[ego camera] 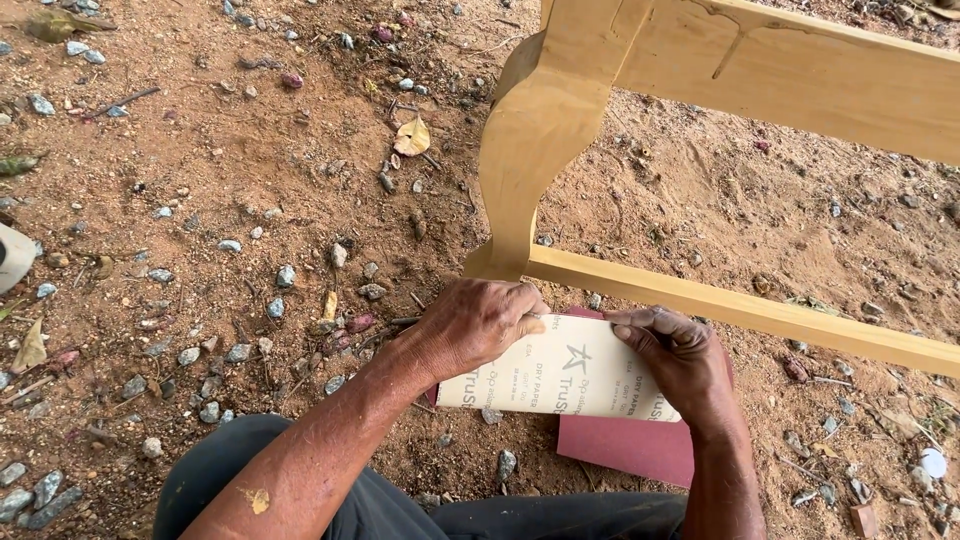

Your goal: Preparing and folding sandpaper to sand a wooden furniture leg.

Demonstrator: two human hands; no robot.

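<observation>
My left hand (478, 325) grips the left edge of a sheet of sandpaper (560, 380), its pale printed back facing up. My right hand (680, 360) pinches the sheet's right edge. The sheet is folded, and its dark red abrasive side (630, 445) shows below the pale flap. Both hands hold it low over the dirt, just in front of a bare wooden furniture frame (545, 130) with a curved leg and a lower rail (740, 310).
Reddish dirt ground (200, 200) scattered with small grey stones, dry leaves and twigs surrounds the frame. An upper wooden rail (800, 75) crosses the top right. My dark trousers (400, 510) fill the bottom edge. A pale object (12, 255) lies at the far left.
</observation>
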